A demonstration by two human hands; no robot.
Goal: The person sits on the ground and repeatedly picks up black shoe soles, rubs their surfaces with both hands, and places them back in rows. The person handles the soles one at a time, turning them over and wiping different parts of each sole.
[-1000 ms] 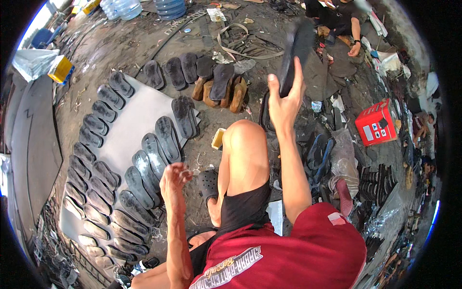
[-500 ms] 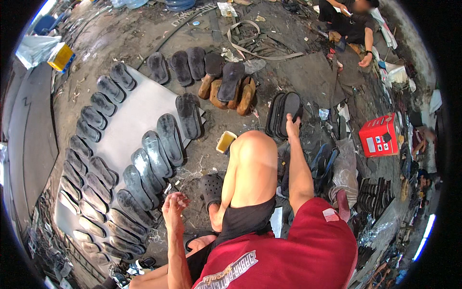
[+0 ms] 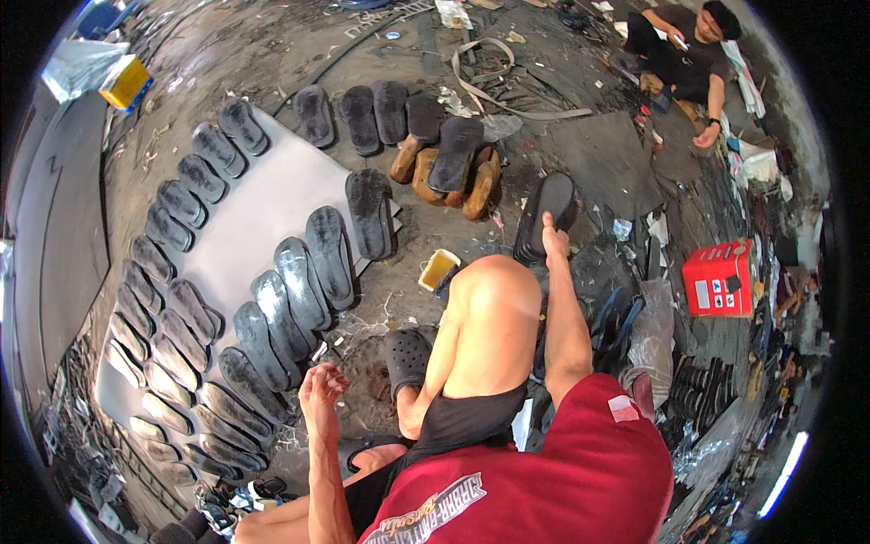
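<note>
My right hand [image 3: 555, 241] is closed on the near end of a stack of dark sandal soles [image 3: 550, 201], thumb lying on the top one. The stack is on the ground beyond my raised knee. My left hand [image 3: 322, 385] hovers near the near edge of the laid-out soles, its fingers loosely bent and apart, with nothing visible in them. Closest to it is a row of glossy black soles [image 3: 263, 331] on a pale sheet [image 3: 245, 222]. More soles [image 3: 168, 349] cover the sheet's left side.
Brown shoe lasts [image 3: 426, 177] with dark soles on top stand ahead. A small tub of yellowish stuff [image 3: 439, 270] sits by my knee. To the right are a red box [image 3: 718, 279] and a pile of dark soles [image 3: 702, 390]. Another person [image 3: 693, 59] sits far right.
The stacked soles, fanned sideways before, now sit more in line under the top one, my right hand still on them. The left hand stays about where it was. The view shifted slightly.
</note>
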